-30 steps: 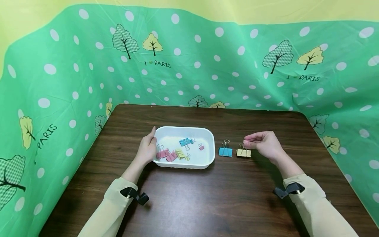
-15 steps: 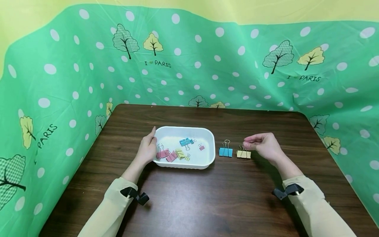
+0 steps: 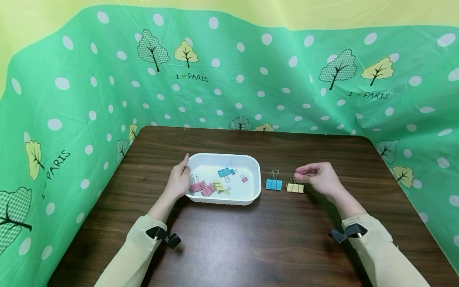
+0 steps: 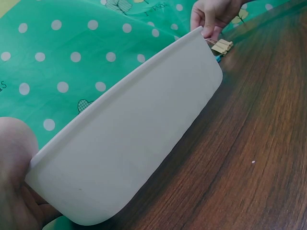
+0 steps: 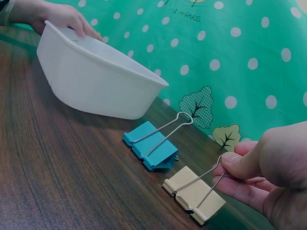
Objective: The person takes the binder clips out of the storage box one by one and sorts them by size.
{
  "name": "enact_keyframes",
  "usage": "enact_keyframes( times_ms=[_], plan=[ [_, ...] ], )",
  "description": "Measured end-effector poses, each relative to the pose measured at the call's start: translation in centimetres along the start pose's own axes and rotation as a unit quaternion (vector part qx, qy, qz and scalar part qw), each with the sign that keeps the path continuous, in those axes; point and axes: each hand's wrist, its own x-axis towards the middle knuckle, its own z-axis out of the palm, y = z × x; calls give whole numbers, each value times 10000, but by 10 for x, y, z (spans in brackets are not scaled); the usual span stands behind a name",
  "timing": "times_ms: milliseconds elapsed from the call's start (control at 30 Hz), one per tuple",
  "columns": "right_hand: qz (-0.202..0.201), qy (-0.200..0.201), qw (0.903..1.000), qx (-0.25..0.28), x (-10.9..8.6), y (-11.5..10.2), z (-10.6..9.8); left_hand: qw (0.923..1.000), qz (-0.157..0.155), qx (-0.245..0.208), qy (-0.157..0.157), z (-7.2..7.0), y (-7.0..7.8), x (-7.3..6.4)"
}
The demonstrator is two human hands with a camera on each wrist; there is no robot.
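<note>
My left hand [image 3: 180, 177] grips the left end of a white plastic tub [image 3: 253, 195], thumb over the rim. Inside the tub lie pink binder clips [image 3: 197, 186], blue ones [image 3: 225, 172] and yellow ones [image 3: 218, 186], of mixed sizes. To the right of the tub, a large blue binder clip [image 5: 151, 145] stands on the table with its wire handles up. Beside it is a large pale yellow binder clip [image 5: 194, 194]. My right hand [image 3: 321, 177] pinches that clip's wire handle between thumb and fingers, as the right wrist view shows.
The dark wooden table [image 3: 229, 247] runs back to a green dotted cloth [image 3: 251, 71] hung behind and at both sides. A black strap camera [image 3: 163, 236] sits on the left sleeve, another strap camera [image 3: 348, 232] on the right sleeve.
My right hand has dropped very slightly, and the pale yellow clip under it sits a touch lower. The left hand and tub stay put.
</note>
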Motion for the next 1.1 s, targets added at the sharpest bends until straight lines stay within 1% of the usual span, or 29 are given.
enact_keyframes(
  times_ms=[233,567,800,900,1100],
  plan=[
    [-41,-4,10000,-68,1,4,0,10000,-12,-5,14,0,0,0],
    [-34,-22,10000,-2,3,6,-2,9999,-111,1,-29,0,2,-1],
    [6,39,10000,-51,4,4,-4,10000,-39,-47,-15,0,2,-1],
    [-71,66,9999,-89,4,3,-6,10000,-46,-60,-12,0,2,-1],
    [-82,175,9998,-108,2,-1,-11,10000,-73,-41,-30,0,2,-1]
  ],
)
